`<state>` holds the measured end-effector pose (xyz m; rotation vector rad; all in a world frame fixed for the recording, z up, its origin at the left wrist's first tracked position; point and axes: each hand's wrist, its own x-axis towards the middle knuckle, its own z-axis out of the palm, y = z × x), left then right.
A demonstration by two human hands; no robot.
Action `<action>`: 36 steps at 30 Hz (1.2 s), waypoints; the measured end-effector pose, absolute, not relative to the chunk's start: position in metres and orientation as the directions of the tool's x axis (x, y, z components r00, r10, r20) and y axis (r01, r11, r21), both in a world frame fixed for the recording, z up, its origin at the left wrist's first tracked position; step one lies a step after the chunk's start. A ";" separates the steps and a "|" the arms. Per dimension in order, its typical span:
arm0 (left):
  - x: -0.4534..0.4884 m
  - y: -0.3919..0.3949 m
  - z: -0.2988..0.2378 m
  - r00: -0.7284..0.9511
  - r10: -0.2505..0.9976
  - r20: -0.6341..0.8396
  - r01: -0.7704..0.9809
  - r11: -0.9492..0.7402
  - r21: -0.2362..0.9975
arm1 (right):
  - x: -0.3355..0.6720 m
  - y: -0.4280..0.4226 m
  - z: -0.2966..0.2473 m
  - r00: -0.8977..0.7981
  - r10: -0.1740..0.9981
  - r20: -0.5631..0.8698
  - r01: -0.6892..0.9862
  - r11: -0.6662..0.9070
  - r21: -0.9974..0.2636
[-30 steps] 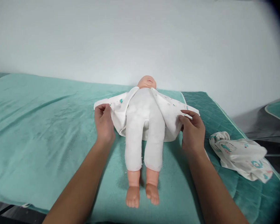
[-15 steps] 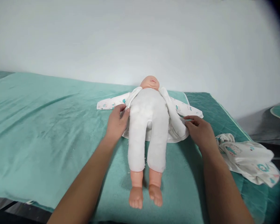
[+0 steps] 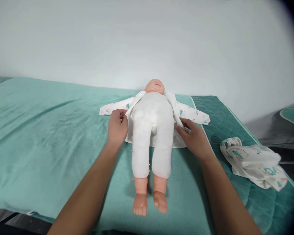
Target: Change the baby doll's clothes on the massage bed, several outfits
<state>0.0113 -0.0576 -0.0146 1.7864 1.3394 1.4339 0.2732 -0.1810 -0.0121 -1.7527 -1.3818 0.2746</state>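
A baby doll (image 3: 153, 114) with a white cloth body lies on its back, its feet towards me. Its arms are inside the sleeves of a white printed baby jacket (image 3: 193, 112), which is spread under it with the front undone. My left hand (image 3: 118, 125) pinches the jacket's front edge beside the doll's hip. On the other side, the fingers of my right hand (image 3: 192, 135) are closed on the opposite front edge, close to the doll's body. The doll's hands are hidden by the sleeves.
A crumpled white printed garment (image 3: 254, 161) lies on the right, on a darker green quilted cover (image 3: 210, 111). The doll rests on a light green sheet (image 3: 51, 140). Behind the bed stands a white wall (image 3: 137, 39).
My right hand has moved inward with the jacket's edge, towards the doll's body. My left hand has shifted slightly outward with its edge. The view has moved a little.
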 end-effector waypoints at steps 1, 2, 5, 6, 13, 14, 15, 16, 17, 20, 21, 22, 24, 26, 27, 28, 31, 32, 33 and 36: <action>0.012 -0.058 -0.015 -0.013 0.890 0.456 0.383 -0.417 0.824 | 0.274 -0.181 -0.012 0.390 0.861 0.326 0.692 -0.040 -0.721; 0.012 -0.058 -0.016 0.006 0.884 0.468 0.387 -0.433 0.814 | 0.275 -0.182 -0.012 0.426 0.843 0.329 0.701 -0.078 -0.709; 0.013 -0.057 -0.017 0.074 0.861 0.504 0.444 -0.481 0.756 | 0.280 -0.182 -0.014 0.513 0.792 0.332 0.717 -0.183 -0.673; 0.013 -0.056 -0.018 0.097 0.855 0.509 0.469 -0.491 0.734 | 0.281 -0.182 -0.016 0.521 0.785 0.335 0.717 -0.189 -0.671; 0.011 -0.053 -0.022 0.191 0.845 0.499 0.563 -0.511 0.650 | 0.280 -0.177 -0.028 0.402 0.807 0.434 0.763 -0.033 -0.646; 0.012 -0.053 -0.023 0.196 0.850 0.489 0.565 -0.506 0.651 | 0.280 -0.176 -0.029 0.388 0.812 0.436 0.765 -0.021 -0.643; 0.012 -0.052 -0.023 0.197 0.855 0.480 0.566 -0.499 0.656 | 0.280 -0.175 -0.030 0.375 0.815 0.441 0.766 -0.005 -0.643; 0.012 -0.052 -0.024 0.195 0.859 0.474 0.565 -0.493 0.662 | 0.280 -0.174 -0.031 0.363 0.815 0.451 0.766 0.015 -0.643; 0.012 -0.052 -0.025 0.190 0.859 0.475 0.562 -0.492 0.665 | 0.280 -0.172 -0.031 0.354 0.809 0.468 0.765 0.037 -0.643; 0.014 -0.053 -0.024 0.196 0.830 0.521 0.554 -0.533 0.640 | 0.278 -0.172 -0.029 0.342 0.768 0.542 0.771 0.101 -0.629; 0.014 -0.054 -0.024 0.207 0.811 0.547 0.551 -0.558 0.620 | 0.277 -0.174 -0.027 0.340 0.746 0.573 0.780 0.116 -0.614; 0.014 -0.056 -0.023 0.220 0.787 0.576 0.545 -0.589 0.597 | 0.275 -0.178 -0.026 0.336 0.719 0.608 0.797 0.126 -0.590; 0.014 -0.060 -0.020 0.244 0.726 0.642 0.522 -0.657 0.544 | 0.271 -0.191 -0.023 0.321 0.661 0.679 0.857 0.102 -0.505; 0.012 -0.068 -0.017 0.268 0.661 0.701 0.494 -0.719 0.489 | 0.269 -0.214 -0.020 0.294 0.641 0.709 0.927 -0.009 -0.376; 0.010 -0.073 -0.016 0.285 0.633 0.720 0.482 -0.744 0.463 | 0.270 -0.228 -0.019 0.287 0.658 0.696 0.948 -0.092 -0.304; 0.008 -0.080 -0.015 0.307 0.608 0.732 0.474 -0.765 0.437 | 0.273 -0.243 -0.018 0.290 0.688 0.665 0.956 -0.180 -0.230; -0.005 -0.110 -0.014 0.366 0.558 0.745 0.449 -0.807 0.384 | 0.295 -0.292 -0.016 0.342 0.778 0.527 0.921 -0.388 -0.025; -0.010 -0.123 -0.014 0.381 0.552 0.742 0.435 -0.815 0.383 | 0.306 -0.307 -0.016 0.360 0.796 0.486 0.904 -0.426 0.028; -0.017 -0.137 -0.015 0.396 0.552 0.734 0.416 -0.820 0.392 | 0.319 -0.321 -0.015 0.380 0.810 0.447 0.889 -0.453 0.065; -0.035 -0.181 -0.018 0.481 0.548 0.685 0.330 -0.837 0.437 | 0.355 -0.354 -0.009 0.429 0.857 0.286 0.881 -0.467 0.077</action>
